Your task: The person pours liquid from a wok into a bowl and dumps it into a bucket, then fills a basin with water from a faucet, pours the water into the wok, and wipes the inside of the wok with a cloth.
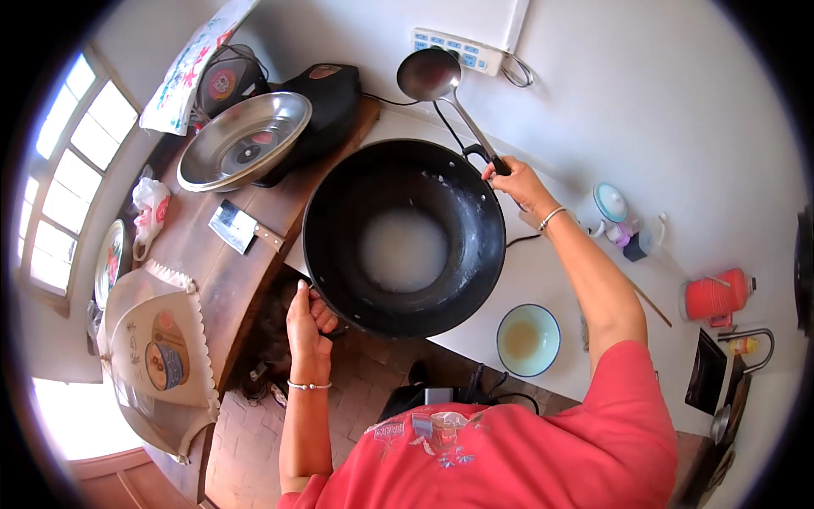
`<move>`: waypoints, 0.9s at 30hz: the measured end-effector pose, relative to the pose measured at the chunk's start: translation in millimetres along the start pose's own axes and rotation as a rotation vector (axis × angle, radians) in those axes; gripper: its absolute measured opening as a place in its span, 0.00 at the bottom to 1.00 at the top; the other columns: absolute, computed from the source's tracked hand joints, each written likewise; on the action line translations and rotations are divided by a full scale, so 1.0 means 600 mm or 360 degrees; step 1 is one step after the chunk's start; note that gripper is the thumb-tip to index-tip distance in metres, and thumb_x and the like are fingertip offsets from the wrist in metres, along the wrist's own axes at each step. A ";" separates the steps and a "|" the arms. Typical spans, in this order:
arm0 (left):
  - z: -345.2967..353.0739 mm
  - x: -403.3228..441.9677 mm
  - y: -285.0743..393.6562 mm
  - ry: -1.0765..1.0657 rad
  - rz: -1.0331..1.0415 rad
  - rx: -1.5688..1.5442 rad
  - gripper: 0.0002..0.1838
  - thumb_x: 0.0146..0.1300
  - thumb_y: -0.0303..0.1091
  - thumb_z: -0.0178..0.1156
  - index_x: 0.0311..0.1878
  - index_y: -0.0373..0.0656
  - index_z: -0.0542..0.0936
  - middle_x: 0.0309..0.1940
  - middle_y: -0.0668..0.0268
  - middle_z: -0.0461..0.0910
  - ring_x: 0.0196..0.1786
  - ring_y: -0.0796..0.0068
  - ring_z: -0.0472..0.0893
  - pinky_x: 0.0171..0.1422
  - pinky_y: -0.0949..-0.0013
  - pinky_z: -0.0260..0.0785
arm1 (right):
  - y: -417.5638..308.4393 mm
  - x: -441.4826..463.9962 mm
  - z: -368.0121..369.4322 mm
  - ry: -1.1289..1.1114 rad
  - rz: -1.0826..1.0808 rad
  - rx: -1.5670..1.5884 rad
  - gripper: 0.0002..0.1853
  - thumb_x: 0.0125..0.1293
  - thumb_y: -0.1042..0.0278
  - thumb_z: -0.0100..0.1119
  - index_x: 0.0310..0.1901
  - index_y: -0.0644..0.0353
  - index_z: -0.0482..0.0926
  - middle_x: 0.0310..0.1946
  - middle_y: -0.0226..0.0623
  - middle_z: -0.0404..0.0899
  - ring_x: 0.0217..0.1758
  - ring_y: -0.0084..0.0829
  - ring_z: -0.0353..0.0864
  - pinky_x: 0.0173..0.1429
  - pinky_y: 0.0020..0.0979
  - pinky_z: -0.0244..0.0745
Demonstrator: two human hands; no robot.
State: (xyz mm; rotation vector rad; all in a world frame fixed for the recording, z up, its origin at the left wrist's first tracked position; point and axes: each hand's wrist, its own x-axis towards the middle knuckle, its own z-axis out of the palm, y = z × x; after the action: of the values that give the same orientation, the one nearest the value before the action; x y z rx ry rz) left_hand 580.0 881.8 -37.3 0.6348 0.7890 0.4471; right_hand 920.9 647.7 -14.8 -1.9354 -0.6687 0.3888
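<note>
A black wok (331, 229) with cloudy whitish liquid (403, 250) in its bottom is held over the gap between the wooden counter and the white counter. My left hand (310, 327) is closed at the wok's near-left edge, where its grip on the handle is mostly hidden. In my right hand (524, 187) is the dark handle of a metal ladle (430, 76), its bowl raised beyond the wok's far rim. That hand is also close to the wok's far loop handle; whether it grips this too I cannot tell.
A pale bowl (551, 327) of brownish liquid stands on the white counter (458, 335). On the wooden counter (216, 293) lie a cleaver (235, 227), a steel basin (284, 114) and a fabric food cover (127, 339). A red container (710, 297) and sink (705, 373) are right.
</note>
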 end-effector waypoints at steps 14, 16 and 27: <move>0.046 -0.082 -0.038 -0.0142 0.0286 0.0144 0.14 0.70 0.40 0.48 0.27 0.47 0.67 0.13 0.77 0.56 0.12 0.88 0.52 0.14 0.80 0.45 | 0.000 -0.062 -0.055 0.0145 -0.0022 0.0298 0.09 0.49 0.72 0.54 0.33 0.60 0.79 0.21 0.21 0.64 0.20 0.14 0.56 0.22 0.19 0.49; 0.050 -0.094 -0.047 -0.0180 0.0342 0.0181 0.13 0.70 0.38 0.48 0.27 0.48 0.66 0.13 0.78 0.56 0.12 0.88 0.52 0.15 0.80 0.45 | 0.004 -0.070 -0.064 0.0138 0.0030 0.0313 0.09 0.49 0.72 0.54 0.33 0.60 0.79 0.21 0.21 0.64 0.20 0.14 0.57 0.22 0.19 0.49; 0.094 -0.167 -0.090 -0.0215 0.0575 0.0248 0.10 0.68 0.35 0.51 0.31 0.45 0.66 0.13 0.77 0.55 0.13 0.88 0.51 0.16 0.79 0.46 | 0.009 -0.103 -0.087 0.0182 0.0130 0.0513 0.10 0.50 0.71 0.56 0.35 0.60 0.79 0.22 0.22 0.68 0.23 0.14 0.60 0.27 0.19 0.54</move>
State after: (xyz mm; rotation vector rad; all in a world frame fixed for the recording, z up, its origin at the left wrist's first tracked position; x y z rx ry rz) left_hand 567.3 763.9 8.1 0.9498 0.5840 0.6682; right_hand 901.3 570.9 2.0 -1.6668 -0.4245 0.4065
